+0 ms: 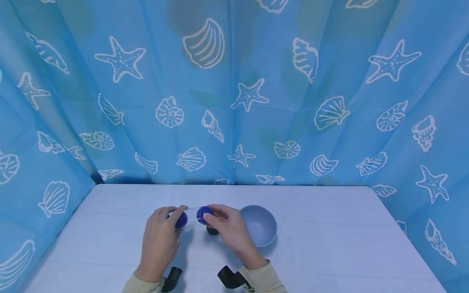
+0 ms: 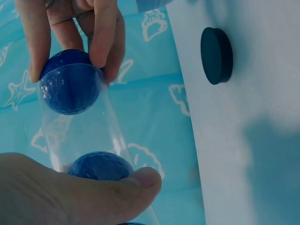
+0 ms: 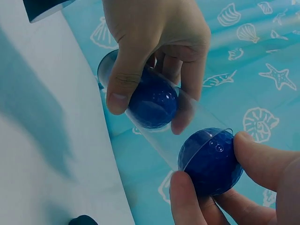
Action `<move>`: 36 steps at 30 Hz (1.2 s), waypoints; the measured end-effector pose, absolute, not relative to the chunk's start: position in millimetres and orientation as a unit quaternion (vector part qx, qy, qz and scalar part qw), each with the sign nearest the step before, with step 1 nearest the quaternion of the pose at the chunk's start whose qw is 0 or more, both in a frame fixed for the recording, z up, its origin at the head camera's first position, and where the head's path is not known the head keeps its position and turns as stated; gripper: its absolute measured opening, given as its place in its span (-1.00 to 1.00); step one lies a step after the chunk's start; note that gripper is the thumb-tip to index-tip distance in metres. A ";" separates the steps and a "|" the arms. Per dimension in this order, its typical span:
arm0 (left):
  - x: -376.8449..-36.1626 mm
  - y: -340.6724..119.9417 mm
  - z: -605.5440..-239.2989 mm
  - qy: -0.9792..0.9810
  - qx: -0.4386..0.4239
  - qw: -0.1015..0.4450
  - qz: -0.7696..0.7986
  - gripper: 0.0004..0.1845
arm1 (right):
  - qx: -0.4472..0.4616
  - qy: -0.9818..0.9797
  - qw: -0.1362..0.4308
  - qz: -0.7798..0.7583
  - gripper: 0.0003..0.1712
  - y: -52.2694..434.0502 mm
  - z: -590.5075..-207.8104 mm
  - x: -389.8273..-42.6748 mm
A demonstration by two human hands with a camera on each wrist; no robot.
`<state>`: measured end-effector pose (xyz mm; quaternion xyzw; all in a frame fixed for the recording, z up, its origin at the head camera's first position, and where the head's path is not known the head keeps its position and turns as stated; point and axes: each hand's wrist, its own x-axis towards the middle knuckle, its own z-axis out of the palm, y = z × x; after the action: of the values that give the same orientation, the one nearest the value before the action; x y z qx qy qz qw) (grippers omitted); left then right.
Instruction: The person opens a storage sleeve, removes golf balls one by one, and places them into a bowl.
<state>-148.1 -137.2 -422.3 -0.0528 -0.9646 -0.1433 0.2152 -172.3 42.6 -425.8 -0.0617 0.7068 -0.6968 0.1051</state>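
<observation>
My left hand (image 1: 160, 236) grips a clear plastic tube (image 2: 86, 133) around its side, thumb across it. Inside the tube, under that hand, sits a dark blue dimpled golf ball (image 3: 153, 104). A sliver of blue shows below the thumb in the left wrist view. At the tube's open end my right hand (image 1: 231, 230) pinches another blue golf ball (image 3: 211, 164) between thumb and fingers. This ball lies partly inside the rim and partly outside. The tube is held above the table, tilted. The left hand's fingers hide part of its far end.
A light blue-grey bowl (image 1: 275, 228) stands just right of my right hand. A round black cap (image 2: 216, 56) lies on the white table (image 1: 329, 236) below the tube. Blue shell-print curtains (image 1: 234, 122) close off the back and sides. Black camera mounts (image 1: 231, 277) sit at both wrists.
</observation>
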 end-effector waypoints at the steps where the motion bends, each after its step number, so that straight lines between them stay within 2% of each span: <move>1: -148.4 -136.6 -422.5 -0.965 -0.051 0.212 -0.143 -0.39 | -0.060 0.710 0.103 -0.694 -0.46 43.3 -425.1 -172.2; 27: -147.6 -132.4 -420.7 -0.963 -0.024 0.188 -0.190 -0.39 | -0.060 0.734 0.097 -0.670 -0.40 58.2 -408.8 -171.7; 36: -147.9 -131.1 -420.5 -0.963 -0.016 0.171 -0.205 -0.37 | -0.070 0.772 0.067 -0.628 -0.43 66.7 -405.3 -172.8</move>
<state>-147.9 -131.1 -420.5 -0.0158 -0.9635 -0.2055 0.1710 -172.8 66.7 -405.3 -0.0698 0.7719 -0.6283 0.0669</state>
